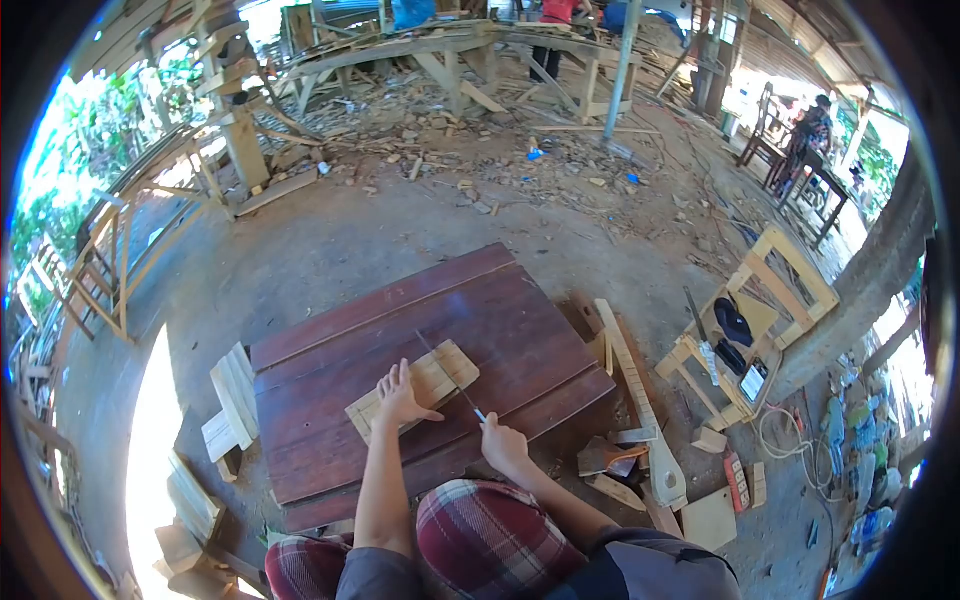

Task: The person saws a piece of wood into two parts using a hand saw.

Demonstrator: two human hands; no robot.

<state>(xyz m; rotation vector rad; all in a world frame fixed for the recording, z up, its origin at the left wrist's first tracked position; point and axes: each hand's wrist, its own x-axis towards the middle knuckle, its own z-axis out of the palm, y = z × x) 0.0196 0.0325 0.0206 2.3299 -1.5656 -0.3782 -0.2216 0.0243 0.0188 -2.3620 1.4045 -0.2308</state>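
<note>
A pale wooden board lies at a slant on a reddish-brown wooden panel, which forms a low work surface. My left hand presses down on the board, fingers stretched out and thumb apart. My right hand, closed, grips the handle of a thin, long-bladed saw. The blade runs across the board near its right end, pointing away from me. Its teeth are too small to make out. My knees, in plaid cloth, are close to the panel's near edge.
Light wood offcuts stand left of the panel. At right are a long wooden piece, a wooden frame carrying a dark cap and a phone, and a red power strip. Wood scraps and people are farther back.
</note>
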